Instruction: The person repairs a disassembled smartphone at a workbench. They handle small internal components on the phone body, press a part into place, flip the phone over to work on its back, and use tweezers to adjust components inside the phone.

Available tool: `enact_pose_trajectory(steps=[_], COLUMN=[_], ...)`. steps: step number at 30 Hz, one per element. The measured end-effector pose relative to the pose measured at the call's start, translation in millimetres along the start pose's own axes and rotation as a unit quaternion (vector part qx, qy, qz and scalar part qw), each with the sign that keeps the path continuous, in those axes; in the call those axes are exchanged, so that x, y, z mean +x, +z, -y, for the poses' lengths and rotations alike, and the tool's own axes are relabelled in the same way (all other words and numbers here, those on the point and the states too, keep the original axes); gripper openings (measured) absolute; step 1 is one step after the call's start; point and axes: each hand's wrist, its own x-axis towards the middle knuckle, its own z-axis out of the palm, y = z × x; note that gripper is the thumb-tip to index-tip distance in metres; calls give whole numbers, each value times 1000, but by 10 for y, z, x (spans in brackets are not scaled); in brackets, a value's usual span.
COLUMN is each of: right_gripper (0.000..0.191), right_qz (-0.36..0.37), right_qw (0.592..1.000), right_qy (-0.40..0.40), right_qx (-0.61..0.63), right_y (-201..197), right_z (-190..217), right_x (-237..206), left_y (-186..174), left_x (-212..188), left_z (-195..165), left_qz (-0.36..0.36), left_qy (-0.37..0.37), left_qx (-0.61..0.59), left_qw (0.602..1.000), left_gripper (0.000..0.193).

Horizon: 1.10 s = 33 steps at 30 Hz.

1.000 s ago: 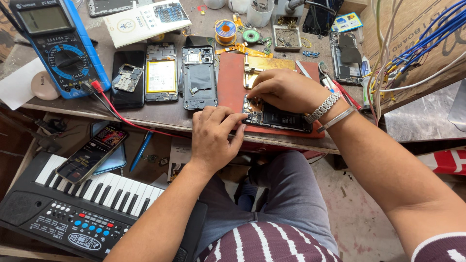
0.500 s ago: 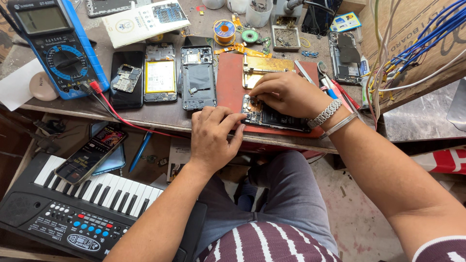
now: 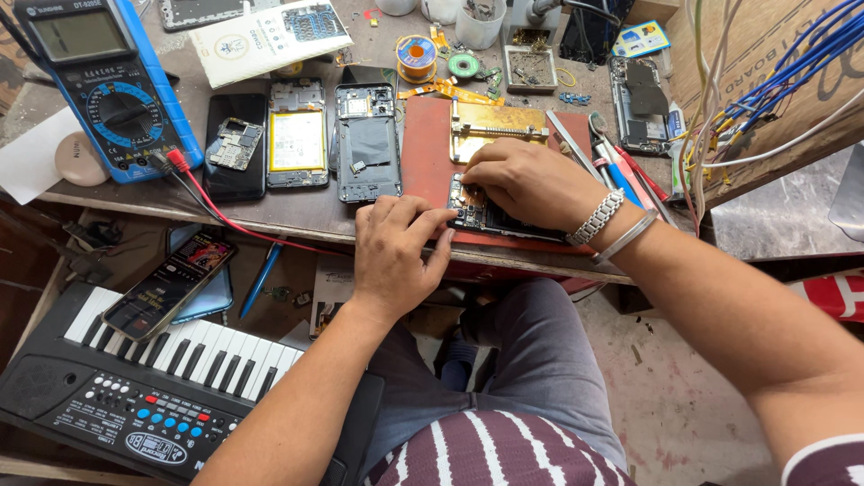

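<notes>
An opened phone (image 3: 508,219) with its board bared lies on a red mat (image 3: 425,148) near the bench's front edge. My left hand (image 3: 394,252) rests on the bench edge, its fingertips pressing the phone's left end. My right hand (image 3: 526,180) lies over the phone's upper part with fingers pinched together at the board. What they pinch is hidden. A metal bracelet and a bangle sit on that wrist. A gold-coloured board holder (image 3: 499,126) stands just behind the right hand.
Left of the mat lie three opened phones (image 3: 367,144), (image 3: 296,135), (image 3: 236,144) and a blue multimeter (image 3: 103,85) with red and black leads. Tweezers and pens (image 3: 621,166), a solder spool (image 3: 417,56) and hanging wires (image 3: 765,81) are at the right. A toy keyboard (image 3: 171,378) sits below left.
Both hands stay on the opened phone. The right hand's fingers have shifted only slightly over the board.
</notes>
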Motion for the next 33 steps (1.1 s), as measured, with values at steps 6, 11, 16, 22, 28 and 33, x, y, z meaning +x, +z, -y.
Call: enact_pose_trajectory(steps=[6,11,16,22,28,33], right_gripper=[23,23,31,33,33,41], right_qz=[21,26,-10,-3,-2,20], right_qw=[1000,999,999,1000,1000,999], right_qy=[6,22,30,21,19,25], right_qx=[-7,24,34,8,-12,-20], right_y=[-25,-69,-4,29,19,-17], right_z=[20,19,45,77,142,166], right_x=[-31,-5,-23,-16,-27,-2], left_y=[2,-26,-45,-85,-117,-131], left_x=[-21,-33,-43,-56,-57,-58], left_z=[-12,-40,-38,-55,-80,-86], left_qz=[-5,-2,-3,-1,-2,-7], left_qy=[1,1,1,1,2,1], left_qx=[-3,2,2,-1,-3,-3], left_qw=[1000,1000,1000,1000,1000,1000], left_gripper=[21,21,20,20,21,21])
